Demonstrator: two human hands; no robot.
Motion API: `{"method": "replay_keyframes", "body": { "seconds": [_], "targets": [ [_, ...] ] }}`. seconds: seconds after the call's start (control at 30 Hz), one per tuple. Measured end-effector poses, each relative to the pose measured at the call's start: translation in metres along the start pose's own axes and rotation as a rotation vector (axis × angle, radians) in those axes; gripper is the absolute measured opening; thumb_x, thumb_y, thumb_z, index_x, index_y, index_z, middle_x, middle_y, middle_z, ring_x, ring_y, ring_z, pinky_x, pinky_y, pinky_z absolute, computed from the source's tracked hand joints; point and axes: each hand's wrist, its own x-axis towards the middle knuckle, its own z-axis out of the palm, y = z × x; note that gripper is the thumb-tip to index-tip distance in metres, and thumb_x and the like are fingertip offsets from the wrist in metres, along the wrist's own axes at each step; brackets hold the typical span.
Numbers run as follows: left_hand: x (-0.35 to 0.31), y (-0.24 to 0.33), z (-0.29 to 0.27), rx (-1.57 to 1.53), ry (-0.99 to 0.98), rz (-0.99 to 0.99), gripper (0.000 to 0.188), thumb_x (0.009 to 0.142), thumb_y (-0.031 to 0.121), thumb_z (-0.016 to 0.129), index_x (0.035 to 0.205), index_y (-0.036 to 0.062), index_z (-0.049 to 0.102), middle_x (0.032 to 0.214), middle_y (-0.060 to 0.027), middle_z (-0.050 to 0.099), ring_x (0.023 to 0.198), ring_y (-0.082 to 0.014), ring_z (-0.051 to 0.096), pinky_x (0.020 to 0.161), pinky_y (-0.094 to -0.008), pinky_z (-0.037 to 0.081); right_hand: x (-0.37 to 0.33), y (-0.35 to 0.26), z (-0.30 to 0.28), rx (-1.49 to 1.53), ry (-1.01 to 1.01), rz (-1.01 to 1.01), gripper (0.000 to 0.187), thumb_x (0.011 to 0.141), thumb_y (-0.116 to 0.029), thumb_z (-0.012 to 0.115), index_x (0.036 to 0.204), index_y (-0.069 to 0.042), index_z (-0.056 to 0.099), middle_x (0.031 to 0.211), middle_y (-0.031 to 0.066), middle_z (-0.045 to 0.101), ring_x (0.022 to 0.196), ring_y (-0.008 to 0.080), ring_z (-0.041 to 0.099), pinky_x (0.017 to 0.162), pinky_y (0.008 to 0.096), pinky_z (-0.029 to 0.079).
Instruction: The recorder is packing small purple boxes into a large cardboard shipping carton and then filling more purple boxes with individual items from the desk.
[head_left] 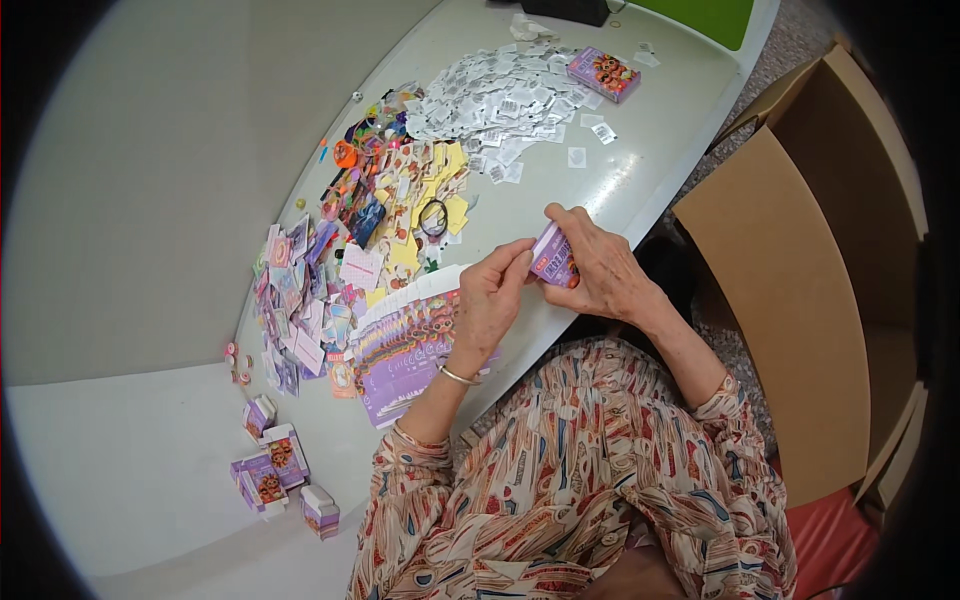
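Both my hands hold one small purple box point(553, 257) above the near edge of the white table point(640, 170). My right hand point(600, 265) wraps the box from the right side. The fingertips of my left hand point(490, 300) pinch its left end. Just under my left wrist lies a fanned stack of flat purple box blanks point(400, 350).
A heap of small white packets point(500, 100) lies at the far side, with a finished purple box point(603, 73) beside it. Colourful cards and small toys point(380, 190) spread to the left. Several finished boxes point(275, 470) stand at the lower left. A large cardboard carton point(800, 300) stands to the right.
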Motion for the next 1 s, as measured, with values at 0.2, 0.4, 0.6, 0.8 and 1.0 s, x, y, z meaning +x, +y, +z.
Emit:
{"method": "replay_keyframes", "body": {
  "seconds": [0.2,0.4,0.6,0.8,1.0],
  "targets": [
    [-0.010,0.022,0.013,0.605,0.025,0.090,0.027,0.090,0.003,0.055,0.115,-0.0044,0.059,0.100,-0.0211,0.066,0.079,-0.0272,0.068,0.069,-0.0325,0.052,-0.002,0.004,0.001,-0.040,-0.032,0.016,0.079,0.070,-0.023,0.073,0.134,0.000,0.033,0.100,0.0201,0.051,0.080,0.0369,0.059,0.066,0.0407,0.050],
    [-0.016,0.010,0.018,0.652,0.064,0.426,0.036,0.085,-0.003,0.051,0.121,-0.0036,0.052,0.109,-0.0250,0.062,0.090,-0.0408,0.063,0.075,-0.0387,0.051,0.001,0.003,0.000,-0.009,-0.023,0.016,0.081,0.070,-0.027,0.074,0.135,-0.002,0.032,0.101,0.0208,0.050,0.080,0.0383,0.059,0.066,0.0425,0.050],
    [-0.005,0.000,0.017,0.166,0.092,0.144,0.028,0.088,0.001,0.058,0.115,-0.0045,0.059,0.101,-0.0132,0.067,0.083,-0.0172,0.065,0.074,-0.0267,0.051,0.000,0.003,0.001,0.020,-0.036,0.033,0.065,0.069,-0.026,0.071,0.124,-0.005,0.043,0.099,0.0206,0.051,0.080,0.0397,0.061,0.068,0.0457,0.052],
    [0.005,-0.009,0.019,0.215,0.063,0.146,0.023,0.093,0.003,0.057,0.114,-0.0050,0.060,0.100,-0.0040,0.064,0.088,-0.0086,0.058,0.079,-0.0225,0.048,-0.002,0.004,0.002,-0.012,-0.024,0.075,0.066,0.069,-0.029,0.074,0.119,-0.003,0.042,0.099,0.0196,0.051,0.081,0.0400,0.061,0.068,0.0457,0.052],
    [0.010,0.009,0.016,0.102,0.151,0.141,0.049,0.089,0.012,0.064,0.133,0.0011,0.046,0.118,-0.0115,0.059,0.095,-0.0166,0.060,0.081,-0.0296,0.049,0.045,0.020,-0.015,-0.151,0.151,0.235,0.088,0.067,-0.034,0.076,0.135,-0.001,0.031,0.117,0.0260,0.054,0.100,0.0426,0.059,0.083,0.0446,0.050]
  ]
}}
